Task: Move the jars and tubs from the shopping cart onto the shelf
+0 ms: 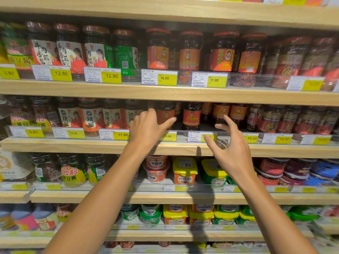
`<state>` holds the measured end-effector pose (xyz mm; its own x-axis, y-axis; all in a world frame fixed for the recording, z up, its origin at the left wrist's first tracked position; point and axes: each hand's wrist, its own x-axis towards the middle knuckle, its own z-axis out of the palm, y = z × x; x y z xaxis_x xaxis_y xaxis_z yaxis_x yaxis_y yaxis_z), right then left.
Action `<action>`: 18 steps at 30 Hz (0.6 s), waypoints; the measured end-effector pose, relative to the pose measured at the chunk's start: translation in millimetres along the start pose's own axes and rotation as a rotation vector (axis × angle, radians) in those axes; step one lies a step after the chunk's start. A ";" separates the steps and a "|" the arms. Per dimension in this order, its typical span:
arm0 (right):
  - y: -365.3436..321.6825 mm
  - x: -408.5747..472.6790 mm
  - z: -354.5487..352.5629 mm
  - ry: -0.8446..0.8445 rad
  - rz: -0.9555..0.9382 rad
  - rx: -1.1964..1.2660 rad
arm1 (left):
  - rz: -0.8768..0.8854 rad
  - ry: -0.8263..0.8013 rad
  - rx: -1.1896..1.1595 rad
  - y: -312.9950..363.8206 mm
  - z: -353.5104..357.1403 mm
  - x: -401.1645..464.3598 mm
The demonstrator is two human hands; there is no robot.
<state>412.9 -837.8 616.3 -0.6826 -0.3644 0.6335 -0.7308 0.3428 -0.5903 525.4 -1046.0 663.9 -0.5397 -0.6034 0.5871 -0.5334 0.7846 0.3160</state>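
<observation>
- Filling the whole view, a wooden shelf (102, 146) unit carries several tiers of jars and tubs, each tier edged with a clear rail of yellow price tags (121, 135).
- Both bare forearms reach up from below toward the middle tier, one to either side of a small gap in the row.
- Standing alone in that gap, a dark jar (191, 116) with an orange-red label sits upright on the middle tier, long axis vertical, label facing out toward the camera.
- Neighbouring orange-label jars (222, 113) stand upright just beside and behind it; jars with white labels (90, 116) fill the row to the left.
- On the tier below, yellow-lidded tubs (185, 170) and red round tubs (156, 168) sit stacked with lids up.
- The left hand (146, 130) is spread loosely, fingers relaxed and extended toward the shelf, holding nothing; whether its fingertips touch the jar behind them I cannot tell.
- The right hand (232, 143) is spread wide, thumb and fingers apart, empty, hovering just right of the lone jar and in front of the price rail.
</observation>
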 end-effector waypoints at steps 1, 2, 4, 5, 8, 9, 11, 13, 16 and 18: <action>1.7 -3.4 -4.0 0.003 -0.005 0.009 | 0.018 0.021 -0.016 -5.1 -2.0 -10.3; 3.6 -7.1 -8.1 0.004 -0.014 0.011 | 0.059 0.049 -0.048 -9.9 -4.1 -21.1; 9.2 -17.2 -15.6 -0.016 -0.038 -0.009 | 0.215 0.113 -0.180 -18.0 -5.9 -45.4; 12.8 -23.4 -19.5 -0.036 -0.050 -0.019 | 0.315 0.138 -0.253 -20.1 -6.1 -57.6; 24.3 -40.5 -32.5 -0.117 -0.090 -0.075 | 0.579 0.079 -0.343 -18.3 2.9 -86.6; 29.7 -46.2 -37.4 -0.144 -0.096 -0.105 | 0.648 -0.001 -0.328 -15.4 8.3 -93.5; 40.8 -55.9 -49.4 -0.188 -0.092 -0.139 | 0.741 -0.170 -0.291 -7.4 20.7 -99.7; 52.0 -64.4 -62.5 -0.207 -0.078 -0.150 | 0.797 -0.288 -0.249 4.1 32.4 -100.7; 71.3 -80.4 -83.8 -0.223 -0.056 -0.195 | 0.863 -0.379 -0.228 25.6 48.8 -104.8; 84.6 -91.1 -99.8 -0.249 -0.041 -0.245 | 0.902 -0.433 -0.226 44.8 57.9 -111.2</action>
<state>413.4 -689.2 558.6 -0.6545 -0.5717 0.4948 -0.7559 0.5101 -0.4104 523.9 -952.0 569.6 -0.8916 0.2602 0.3705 0.2986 0.9531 0.0491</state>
